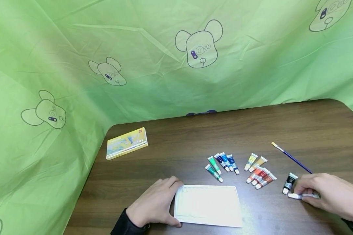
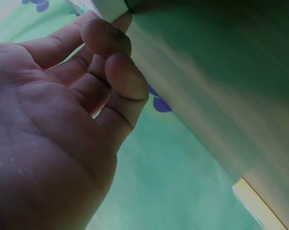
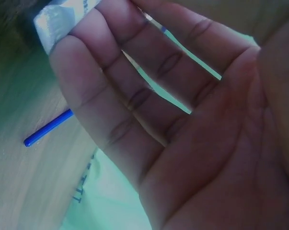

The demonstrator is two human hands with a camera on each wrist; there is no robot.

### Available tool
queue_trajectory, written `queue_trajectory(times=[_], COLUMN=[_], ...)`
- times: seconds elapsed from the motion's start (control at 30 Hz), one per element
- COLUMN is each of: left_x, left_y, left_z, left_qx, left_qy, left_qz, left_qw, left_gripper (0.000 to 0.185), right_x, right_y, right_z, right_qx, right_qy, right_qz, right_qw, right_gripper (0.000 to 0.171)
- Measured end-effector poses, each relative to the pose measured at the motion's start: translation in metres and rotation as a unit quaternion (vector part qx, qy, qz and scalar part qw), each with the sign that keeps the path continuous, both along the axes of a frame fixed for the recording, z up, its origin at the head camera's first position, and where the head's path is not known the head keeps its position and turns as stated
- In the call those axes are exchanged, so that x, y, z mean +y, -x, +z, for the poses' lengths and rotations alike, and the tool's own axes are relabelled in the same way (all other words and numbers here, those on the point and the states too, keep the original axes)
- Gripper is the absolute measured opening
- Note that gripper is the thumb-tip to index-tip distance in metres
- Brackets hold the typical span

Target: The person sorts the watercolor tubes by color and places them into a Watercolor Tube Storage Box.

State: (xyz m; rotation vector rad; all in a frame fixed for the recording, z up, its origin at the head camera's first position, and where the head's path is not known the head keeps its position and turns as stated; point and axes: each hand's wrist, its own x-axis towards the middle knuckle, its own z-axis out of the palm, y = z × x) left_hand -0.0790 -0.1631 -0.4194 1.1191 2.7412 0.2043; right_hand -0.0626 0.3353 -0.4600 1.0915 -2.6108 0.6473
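My right hand (image 1: 322,191) pinches a white paint tube (image 1: 294,196) close over the table at the right; its silvery crimped end (image 3: 55,26) shows past the fingertips in the right wrist view. A black paint tube (image 1: 289,183) lies just left of those fingers. At the front, my left hand (image 1: 156,204) grips the left end of a flat white rectangular board (image 1: 207,205), thumb at the near corner and forefinger at the far corner. In the left wrist view, a white corner of this board (image 2: 108,7) shows above the curled fingers.
Green and blue paint tubes (image 1: 223,164) lie beyond the board. Yellow, tan and red tubes (image 1: 260,173) form another group to their right. A blue-handled paintbrush (image 1: 294,159) lies behind the right hand. A yellow box (image 1: 126,143) sits far left; green cloth (image 1: 153,65) hangs behind the table.
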Motion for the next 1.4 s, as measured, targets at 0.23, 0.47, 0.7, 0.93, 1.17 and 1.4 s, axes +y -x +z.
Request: queue_trajectory(times=[0.23, 0.47, 0.7, 0.93, 1.17, 1.4], left_x=[0.012, 0.021, 0.034, 0.042, 0.045, 0.046], left_y=[-0.001, 0.0, 0.0, 0.001, 0.001, 0.001], left_z=[-0.002, 0.0, 0.004, 0.006, 0.004, 0.004], left_qx=[-0.01, -0.007, 0.011, 0.001, 0.004, -0.006], left_qy=[0.011, 0.018, 0.05, 0.074, 0.08, 0.082], left_qz=[0.001, -0.004, -0.008, -0.002, -0.003, -0.004], left_qw=[0.9999, 0.9998, 0.9987, 0.9973, 0.9968, 0.9966], left_gripper=[0.098, 0.095, 0.092, 0.093, 0.094, 0.094], right_x=[-0.009, -0.036, -0.07, -0.101, -0.128, -0.145], right_y=[-0.003, -0.012, -0.023, -0.028, -0.026, -0.027], right_z=[0.005, 0.01, 0.01, 0.014, 0.025, 0.024], right_qx=[0.003, 0.028, 0.016, -0.052, -0.183, -0.219], right_qy=[0.012, 0.002, -0.012, -0.008, -0.035, -0.025], right_qz=[0.025, -0.002, -0.084, -0.153, -0.252, -0.28], right_qw=[1.0, 1.0, 0.996, 0.987, 0.949, 0.935], right_gripper=[0.029, 0.023, 0.043, 0.031, 0.019, 0.019])
